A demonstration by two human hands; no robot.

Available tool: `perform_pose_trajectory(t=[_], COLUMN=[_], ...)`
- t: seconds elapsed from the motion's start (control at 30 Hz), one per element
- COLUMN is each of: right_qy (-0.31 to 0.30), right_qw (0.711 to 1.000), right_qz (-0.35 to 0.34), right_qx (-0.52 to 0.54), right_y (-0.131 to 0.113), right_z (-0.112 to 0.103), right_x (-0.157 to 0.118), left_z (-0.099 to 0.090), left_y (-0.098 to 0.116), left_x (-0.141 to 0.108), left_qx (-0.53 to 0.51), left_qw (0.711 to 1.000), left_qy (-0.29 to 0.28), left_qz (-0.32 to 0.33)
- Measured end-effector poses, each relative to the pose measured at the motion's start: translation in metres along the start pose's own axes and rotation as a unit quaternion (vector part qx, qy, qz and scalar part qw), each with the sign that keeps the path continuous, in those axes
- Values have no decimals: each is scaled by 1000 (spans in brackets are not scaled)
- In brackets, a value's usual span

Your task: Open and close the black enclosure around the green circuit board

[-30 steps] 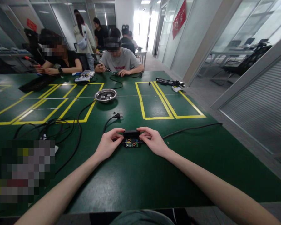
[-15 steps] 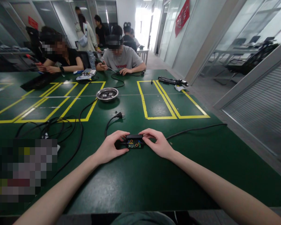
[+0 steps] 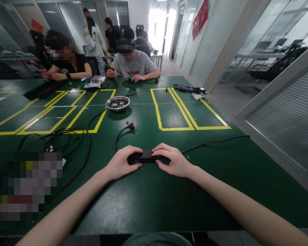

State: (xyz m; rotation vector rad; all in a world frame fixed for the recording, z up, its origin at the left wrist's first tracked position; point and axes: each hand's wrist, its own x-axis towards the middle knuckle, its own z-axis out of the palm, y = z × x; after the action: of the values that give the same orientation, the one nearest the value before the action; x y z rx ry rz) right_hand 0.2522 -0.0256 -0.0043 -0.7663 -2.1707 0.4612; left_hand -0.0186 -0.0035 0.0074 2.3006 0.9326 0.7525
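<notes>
The left hand (image 3: 123, 160) is pinching the left end of a small black box (image 3: 146, 155), its fingers lying along the far edge and its thumb pressing at the near one. The right hand (image 3: 174, 160) is gripping the other end, with fingers curling over the top and the thumb resting against the near side. The box is lying flat on the green table (image 3: 133, 201), in front of the person, and showing a plain dark top. Its surfaces are blending together in this light, so how snugly that top is sitting is hard to say.

A black cord (image 3: 215, 140) is running out from behind the right hand toward the right. Beyond the left hand, a plug (image 3: 131, 126) is lying with its prongs pointing right, its own cord curving down behind that hand. Farther off, a metal bowl (image 3: 118, 109) is holding some small metal parts (image 3: 119, 104). Tangled black cables (image 3: 53, 138) are lying at the left, and strips of yellow tape (image 3: 176, 129) are marking out rectangles. Across the table, a person in a grey shirt (image 3: 135, 63) is holding a thin tool (image 3: 122, 74).
</notes>
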Motion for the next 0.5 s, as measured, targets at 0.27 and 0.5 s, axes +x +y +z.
perform_pose_trajectory(t=[0.27, 0.5], right_qy=[-35, -39], right_qw=[999, 998], right_qz=[5, 8], right_qx=[-15, -39], right_y=[4, 4], right_z=[1, 4], right_x=[-1, 3], left_z=[-1, 6], left_y=[8, 10], left_x=[3, 8], left_qx=[33, 119], left_qw=[999, 991], left_qy=[4, -24], left_qz=[3, 52])
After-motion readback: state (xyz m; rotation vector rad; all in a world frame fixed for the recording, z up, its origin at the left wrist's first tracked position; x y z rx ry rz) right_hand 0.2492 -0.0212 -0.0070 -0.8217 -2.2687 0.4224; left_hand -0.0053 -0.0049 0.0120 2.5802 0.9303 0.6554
